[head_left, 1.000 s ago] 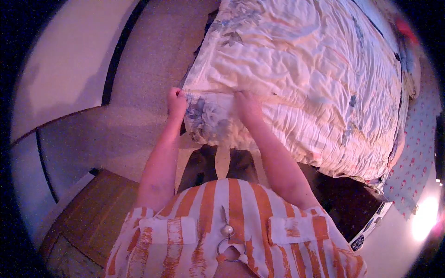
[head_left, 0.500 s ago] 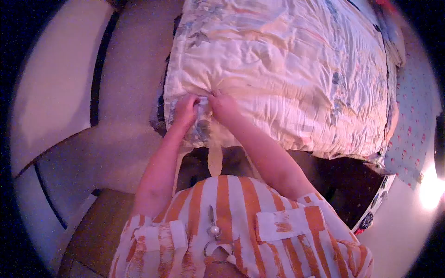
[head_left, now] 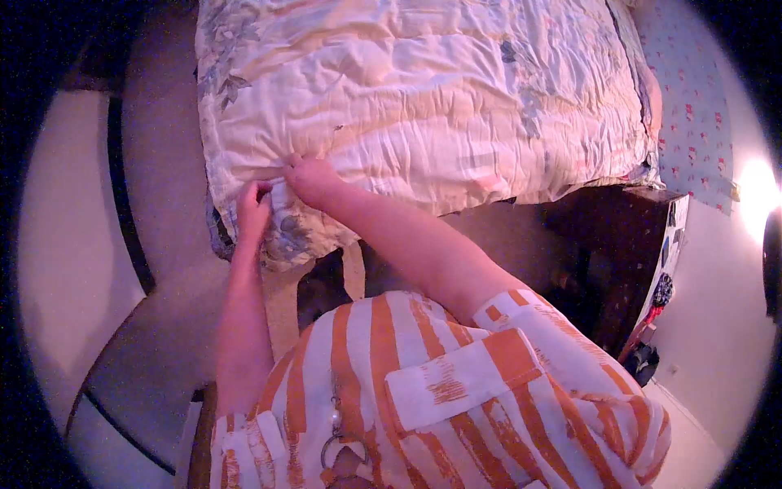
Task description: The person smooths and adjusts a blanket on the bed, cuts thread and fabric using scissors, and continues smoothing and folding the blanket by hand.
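Note:
A cream quilt (head_left: 391, 106) with grey-blue leaf prints is spread over a bed, its surface wrinkled. Near its lower left corner, my left hand (head_left: 254, 204) is closed on the fabric, thumb and fingers pinched together. Just right of it and slightly higher, my right hand (head_left: 309, 179) also grips the quilt, with folds running out from the fingers. Between and below the hands, a printed edge of the quilt hangs toward me. What lies inside the right fingers is hidden.
Dark wooden furniture (head_left: 603, 244) stands at the right beyond the bed's near edge, with small items along its side. A lit lamp (head_left: 757, 191) glows by the right wall. Grey-brown carpet (head_left: 175, 163) runs along the bed's left side.
The view has shifted, so bed and hands now appear further left. Both hands stay closed on the quilt near the same corner, and the pulled folds between them look looser.

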A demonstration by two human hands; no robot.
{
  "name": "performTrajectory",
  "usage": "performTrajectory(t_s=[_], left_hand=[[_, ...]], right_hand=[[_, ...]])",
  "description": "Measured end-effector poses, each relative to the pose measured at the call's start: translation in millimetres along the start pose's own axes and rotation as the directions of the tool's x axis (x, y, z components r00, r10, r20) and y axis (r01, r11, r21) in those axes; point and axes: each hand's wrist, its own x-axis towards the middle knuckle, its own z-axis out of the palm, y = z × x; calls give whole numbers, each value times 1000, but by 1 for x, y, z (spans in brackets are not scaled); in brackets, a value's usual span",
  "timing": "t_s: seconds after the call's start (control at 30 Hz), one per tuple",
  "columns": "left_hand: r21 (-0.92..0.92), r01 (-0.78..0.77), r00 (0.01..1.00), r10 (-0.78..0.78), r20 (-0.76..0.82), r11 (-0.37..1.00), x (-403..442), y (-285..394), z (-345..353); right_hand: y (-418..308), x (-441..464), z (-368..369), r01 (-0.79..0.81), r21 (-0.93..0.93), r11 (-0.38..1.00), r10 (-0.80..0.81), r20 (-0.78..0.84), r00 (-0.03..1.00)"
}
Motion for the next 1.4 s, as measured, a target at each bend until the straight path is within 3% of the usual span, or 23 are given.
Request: performTrajectory(t_s=[0.07,0.13,0.2,0.23,0.3,0.37,0.43,0.5,0.53,0.6,0.63,0.7,0.8,0.87,0.97,1.03,1.1,1.17,1.3,1.4], left_hand=[[99,-6,1000,3,31,995,4,12,-1],[-125,4,999,-9,-43,992,6,14,15],[29,-189,981,190,-36,982,5,45,16],[88,-196,978,201,-54,977,6,47,19],[159,-180,977,195,-86,971,6,36,24],[119,55,974,-27,-224,991,8,25,29],[64,63,977,-48,-208,996,6,27,28],[14,65,981,-61,-185,998,4,32,27],[85,-2,981,18,-193,996,4,35,28],[161,-68,975,100,-199,985,7,41,31],[202,-50,979,88,-184,978,7,41,32],[248,-20,982,66,-178,968,4,44,32],[229,14,984,28,-177,973,2,56,34],[375,17,992,31,-121,927,-2,65,30],[398,76,995,-46,-83,914,0,65,29],[389,61,992,-13,-126,919,0,58,32],[381,43,986,23,-166,924,1,46,37],[137,52,968,-16,-249,989,3,28,41],[165,12,941,45,-336,986,3,35,40],[53,37,911,-12,-412,998,5,39,39]], right_hand=[[-1,-1,-4,20,13,1000,-20,-18,1000],[4,-4,1,142,67,988,-135,-88,987],[18,-26,12,293,60,954,-278,-186,942],[22,-44,11,330,11,944,-320,-220,922],[33,-66,26,252,61,966,-251,-34,967],[39,-81,32,246,97,964,-239,-80,968],[39,-84,29,232,129,964,-216,-126,968],[36,-81,28,18,435,900,19,-80,997],[39,-80,27,25,437,899,13,-83,996],[42,-79,22,202,235,951,-171,-143,975],[41,-78,21,209,238,948,-179,-143,973],[39,-79,21,90,418,904,-77,-48,996],[45,-78,29,79,392,916,-52,-81,995],[48,-79,29,131,377,917,-96,-112,989],[50,-75,27,163,389,907,-117,-139,983],[48,-73,22,153,419,895,-106,-132,985],[47,-73,16,46,496,867,-31,-38,999],[46,-73,14,19,526,851,-9,-21,1000],[51,-68,18,-29,558,829,31,6,1000],[41,-71,3,-104,584,805,74,75,994]])
